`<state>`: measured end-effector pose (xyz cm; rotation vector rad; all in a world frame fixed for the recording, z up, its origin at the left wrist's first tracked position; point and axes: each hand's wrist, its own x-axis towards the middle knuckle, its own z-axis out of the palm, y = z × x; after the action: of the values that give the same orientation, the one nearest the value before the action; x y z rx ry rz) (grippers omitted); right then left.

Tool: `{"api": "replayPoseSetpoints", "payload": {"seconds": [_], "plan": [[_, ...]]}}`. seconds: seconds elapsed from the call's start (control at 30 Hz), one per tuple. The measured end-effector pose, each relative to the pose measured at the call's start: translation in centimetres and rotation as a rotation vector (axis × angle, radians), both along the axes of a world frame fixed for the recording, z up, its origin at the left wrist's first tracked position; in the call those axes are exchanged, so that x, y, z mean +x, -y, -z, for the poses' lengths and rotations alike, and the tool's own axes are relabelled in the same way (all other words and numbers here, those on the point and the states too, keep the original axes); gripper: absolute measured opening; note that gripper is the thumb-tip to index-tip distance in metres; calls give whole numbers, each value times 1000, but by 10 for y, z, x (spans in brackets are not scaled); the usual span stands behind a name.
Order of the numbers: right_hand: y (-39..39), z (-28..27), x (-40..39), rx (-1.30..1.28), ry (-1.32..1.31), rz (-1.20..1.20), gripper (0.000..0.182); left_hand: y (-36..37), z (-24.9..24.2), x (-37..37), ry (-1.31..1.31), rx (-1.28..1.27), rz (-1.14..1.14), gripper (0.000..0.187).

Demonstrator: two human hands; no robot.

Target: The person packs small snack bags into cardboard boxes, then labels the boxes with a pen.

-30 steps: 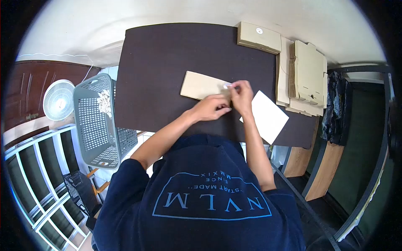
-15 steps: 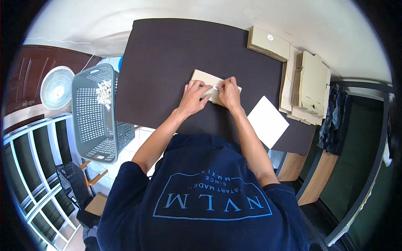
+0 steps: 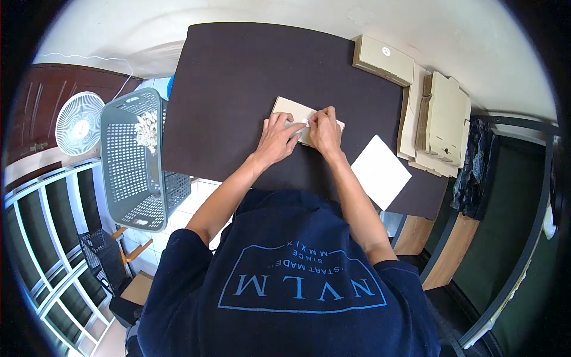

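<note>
A small flat cardboard box (image 3: pixel 291 107) lies at an angle on the dark tabletop in front of me. A small white sticker (image 3: pixel 307 122) shows on its top, between my two hands. My left hand (image 3: pixel 277 138) rests over the box's left part with its fingers spread, the index finger reaching to the sticker. My right hand (image 3: pixel 325 132) is at the box's right part, its thumb and fingers pinched together at the sticker's edge. The fingers hide part of the sticker and much of the box.
A white sheet (image 3: pixel 381 172) lies at the table's right. Behind it are a closed cardboard box (image 3: pixel 383 58) with a round white sticker and a stack of flattened boxes (image 3: pixel 446 116). A grey basket (image 3: pixel 132 178) stands left of the dark table (image 3: pixel 267 65); a white fan (image 3: pixel 79 124) is beyond it.
The left index finger has straightened toward the sticker, and less of the sticker now shows. The right hand stays pinched at nearly the same spot. The box has hardly moved.
</note>
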<state>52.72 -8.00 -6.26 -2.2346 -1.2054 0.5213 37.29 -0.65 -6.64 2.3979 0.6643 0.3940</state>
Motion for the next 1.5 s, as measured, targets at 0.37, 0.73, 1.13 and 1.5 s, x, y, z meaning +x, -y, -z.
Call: {"api": "replayPoseSetpoints", "payload": {"seconds": [0.37,0.73,1.13,1.5], "plan": [[-12,-12,4,-92,-4,92,41,3,4,0,14,98,2,29],[-3,12,18,-15,-81,105,31,10,1,0,31,91,-47,32],[14,3,-1,148,-113,94,23,7,1,-1,57,119,-40,34],[0,1,-20,99,23,169,11,6,6,-5,50,21,-36,45]]}}
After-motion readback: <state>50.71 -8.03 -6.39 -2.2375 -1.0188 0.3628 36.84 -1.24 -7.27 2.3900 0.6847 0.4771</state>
